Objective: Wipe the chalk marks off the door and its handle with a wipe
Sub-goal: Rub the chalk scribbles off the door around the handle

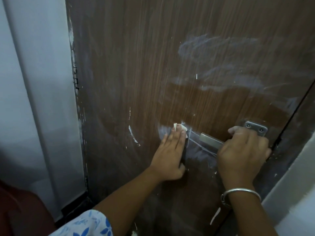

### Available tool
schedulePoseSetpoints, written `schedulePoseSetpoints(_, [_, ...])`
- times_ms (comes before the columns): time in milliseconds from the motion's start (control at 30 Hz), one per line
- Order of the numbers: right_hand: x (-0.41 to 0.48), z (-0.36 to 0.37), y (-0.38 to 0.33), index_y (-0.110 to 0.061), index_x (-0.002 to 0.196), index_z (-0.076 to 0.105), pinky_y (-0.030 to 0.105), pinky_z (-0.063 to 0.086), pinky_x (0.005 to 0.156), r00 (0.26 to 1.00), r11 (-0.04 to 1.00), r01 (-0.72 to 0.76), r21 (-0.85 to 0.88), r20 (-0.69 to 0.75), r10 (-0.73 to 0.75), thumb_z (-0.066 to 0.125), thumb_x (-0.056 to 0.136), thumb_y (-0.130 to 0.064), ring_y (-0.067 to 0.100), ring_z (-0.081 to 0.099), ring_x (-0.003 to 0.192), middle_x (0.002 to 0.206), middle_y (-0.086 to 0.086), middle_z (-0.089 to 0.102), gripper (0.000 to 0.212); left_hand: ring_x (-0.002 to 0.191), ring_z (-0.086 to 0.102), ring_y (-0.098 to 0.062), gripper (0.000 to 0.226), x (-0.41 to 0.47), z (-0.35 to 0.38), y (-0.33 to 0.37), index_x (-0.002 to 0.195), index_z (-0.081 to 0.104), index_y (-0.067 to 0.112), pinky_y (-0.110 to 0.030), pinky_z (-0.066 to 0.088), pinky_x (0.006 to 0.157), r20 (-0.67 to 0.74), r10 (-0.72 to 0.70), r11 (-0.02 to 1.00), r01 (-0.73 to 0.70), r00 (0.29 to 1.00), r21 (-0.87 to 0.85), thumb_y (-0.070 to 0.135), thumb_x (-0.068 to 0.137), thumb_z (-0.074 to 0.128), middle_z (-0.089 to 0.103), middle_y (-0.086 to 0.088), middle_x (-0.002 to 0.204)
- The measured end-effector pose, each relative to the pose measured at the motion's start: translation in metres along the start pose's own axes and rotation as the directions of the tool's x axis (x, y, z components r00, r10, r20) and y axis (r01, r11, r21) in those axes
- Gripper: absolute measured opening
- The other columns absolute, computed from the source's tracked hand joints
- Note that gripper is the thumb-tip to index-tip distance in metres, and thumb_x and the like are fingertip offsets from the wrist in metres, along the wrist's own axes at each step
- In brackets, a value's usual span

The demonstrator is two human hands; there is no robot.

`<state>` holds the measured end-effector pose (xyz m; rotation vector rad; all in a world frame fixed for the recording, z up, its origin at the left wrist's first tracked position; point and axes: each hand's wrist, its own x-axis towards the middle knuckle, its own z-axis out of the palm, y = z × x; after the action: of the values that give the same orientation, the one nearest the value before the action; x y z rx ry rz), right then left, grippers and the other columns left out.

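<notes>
No readable text, labels or numbers. Chalk (213, 46) on door (136, 65) is only smears and loose strokes, with no letters to make out. Dark marks (75, 77) on the door's left edge are too blurred to read.

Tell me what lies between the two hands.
In the head view, between the left hand and right hand: the free end of the handle, thin chalk lines and a greyish chalk smear on the door.

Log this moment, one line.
left hand presses white wipe on brown wooden door; right hand grips steel handle; chalk smears above
</notes>
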<state>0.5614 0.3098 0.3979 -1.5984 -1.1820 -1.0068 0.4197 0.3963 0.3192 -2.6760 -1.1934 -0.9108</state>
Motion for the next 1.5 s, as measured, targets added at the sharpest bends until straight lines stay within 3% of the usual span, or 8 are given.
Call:
schedulePoseSetpoints(200, [0.0, 0.001, 0.001, -0.006, 0.094, 0.06, 0.046, 0.039, 0.066, 1.0, 1.0, 0.01, 0.0, -0.01, -0.01, 0.052, 0.082, 0.004, 0.042, 0.053, 0.078, 0.084, 0.019, 0.061, 0.017, 0.138, -0.029, -0.026, 0.113, 0.021, -0.018, 0.005, 0.143, -0.019, 0.005, -0.038, -0.014, 0.114, -0.093, -0.288, 0.946, 0.269, 0.953, -0.178, 0.042, 0.074, 0.062, -0.029, -0.013, 0.151])
schedulePoseSetpoints(467, [0.0, 0.0, -0.001, -0.005, 0.095, 0.06, 0.044, 0.038, 0.067, 1.0, 1.0, 0.005, 0.02, -0.03, -0.004, 0.046, 0.083, -0.001, 0.04, 0.052, 0.078, 0.084, 0.02, 0.06, 0.019, 0.141, -0.024, -0.025, 0.113, -0.001, 0.0, 0.006, 0.143, -0.022, 0.01, -0.041, -0.011, 0.115, 0.027, 0.113, 0.986, -0.115, 0.993, 0.117, 0.039, 0.069, 0.058, -0.025, -0.013, 0.152])
schedulePoseSetpoints(567, [0.0, 0.001, 0.0, -0.005, 0.094, 0.059, 0.044, 0.038, 0.065, 0.999, 1.0, 0.018, 0.017, -0.047, -0.017, 0.047, 0.082, 0.0, 0.04, 0.052, 0.077, 0.083, 0.02, 0.059, 0.018, 0.141, -0.024, -0.022, 0.112, 0.005, -0.009, 0.001, 0.141, -0.026, 0.014, -0.043, -0.008, 0.116, 0.01, 0.055, 0.994, -0.056, 0.998, 0.098, 0.04, 0.072, 0.057, -0.027, -0.009, 0.152])
schedulePoseSetpoints(700, [-0.001, 0.002, 0.001, -0.006, 0.094, 0.059, 0.043, 0.037, 0.064, 0.997, 0.999, 0.035, -0.001, -0.067, -0.035, 0.043, 0.084, -0.001, 0.039, 0.053, 0.076, 0.082, 0.019, 0.059, 0.019, 0.14, -0.027, -0.023, 0.112, 0.016, -0.01, 0.023, 0.143, -0.023, 0.01, -0.037, -0.014, 0.113, -0.099, -0.177, 0.974, 0.16, 0.979, -0.163, 0.043, 0.072, 0.058, -0.03, -0.01, 0.151])
schedulePoseSetpoints(933, [-0.001, 0.002, 0.001, -0.007, 0.094, 0.058, 0.042, 0.037, 0.065, 0.997, 1.0, 0.029, 0.005, -0.065, -0.028, 0.043, 0.085, -0.003, 0.038, 0.052, 0.077, 0.083, 0.017, 0.059, 0.018, 0.142, -0.02, -0.026, 0.107, 0.005, 0.008, 0.037, 0.146, -0.009, 0.007, -0.047, -0.002, 0.117, -0.046, 0.073, 0.997, -0.073, 0.996, 0.006, 0.034, 0.067, 0.059, -0.026, -0.011, 0.152])
schedulePoseSetpoints(1133, [-0.001, 0.001, 0.002, -0.006, 0.094, 0.06, 0.043, 0.038, 0.064, 0.997, 0.999, 0.037, 0.002, -0.066, -0.037, 0.049, 0.083, 0.001, 0.038, 0.054, 0.077, 0.083, 0.017, 0.06, 0.017, 0.139, -0.028, -0.023, 0.113, 0.012, 0.002, 0.046, 0.141, -0.025, 0.01, -0.038, -0.014, 0.114, -0.119, -0.196, 0.97, 0.175, 0.973, -0.168, 0.036, 0.071, 0.06, -0.03, -0.01, 0.15])
schedulePoseSetpoints(1367, [-0.001, 0.003, 0.001, -0.007, 0.093, 0.059, 0.041, 0.037, 0.065, 0.995, 0.999, 0.034, 0.006, -0.092, -0.033, 0.05, 0.082, 0.002, 0.038, 0.053, 0.077, 0.083, 0.017, 0.059, 0.016, 0.143, -0.003, -0.032, 0.094, -0.001, 0.012, 0.059, 0.145, 0.014, 0.004, -0.048, -0.005, 0.116, -0.02, 0.146, 0.989, -0.146, 0.989, 0.004, 0.033, 0.067, 0.058, 0.013, -0.021, 0.154])
schedulePoseSetpoints(1500, [-0.002, 0.002, 0.002, -0.008, 0.094, 0.058, 0.042, 0.038, 0.066, 0.997, 0.999, 0.034, 0.009, -0.075, -0.033, 0.05, 0.083, 0.001, 0.038, 0.053, 0.078, 0.083, 0.016, 0.059, 0.016, 0.141, -0.013, -0.023, 0.096, 0.002, 0.011, 0.052, 0.147, 0.008, 0.008, -0.048, -0.01, 0.114, -0.03, 0.115, 0.993, -0.115, 0.993, 0.019, 0.032, 0.069, 0.059, 0.005, -0.016, 0.156])
